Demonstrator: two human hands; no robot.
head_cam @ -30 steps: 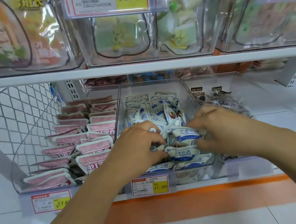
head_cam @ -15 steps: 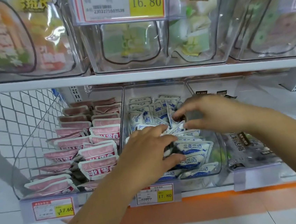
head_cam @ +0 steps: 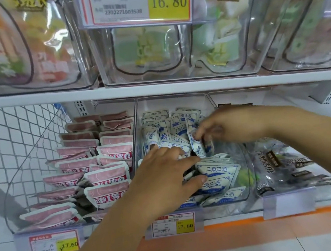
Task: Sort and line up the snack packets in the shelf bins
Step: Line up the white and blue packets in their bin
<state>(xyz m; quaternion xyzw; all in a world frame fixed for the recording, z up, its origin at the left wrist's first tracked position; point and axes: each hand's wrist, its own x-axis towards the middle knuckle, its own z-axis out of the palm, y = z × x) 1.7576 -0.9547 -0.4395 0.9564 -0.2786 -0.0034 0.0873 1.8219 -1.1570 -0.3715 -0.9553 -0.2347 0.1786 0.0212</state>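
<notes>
White-and-blue snack packets fill the middle clear bin on the lower shelf, loosely piled at the back and flat at the front. My left hand lies over the front packets with fingers spread and the thumb against one. My right hand reaches in from the right and pinches an upright blue-and-white packet near the middle of the bin. Pink packets stand in two rows in the left bin.
The right bin holds dark packets. Clear tubs of green and orange snacks sit on the upper shelf behind a 16.80 price tag. A white wire mesh panel closes the left end. Price tags line the shelf front.
My right hand has moved from the front of the middle bin toward its back and now pinches an upright packet. My left hand has shifted slightly and spread over the front packets.
</notes>
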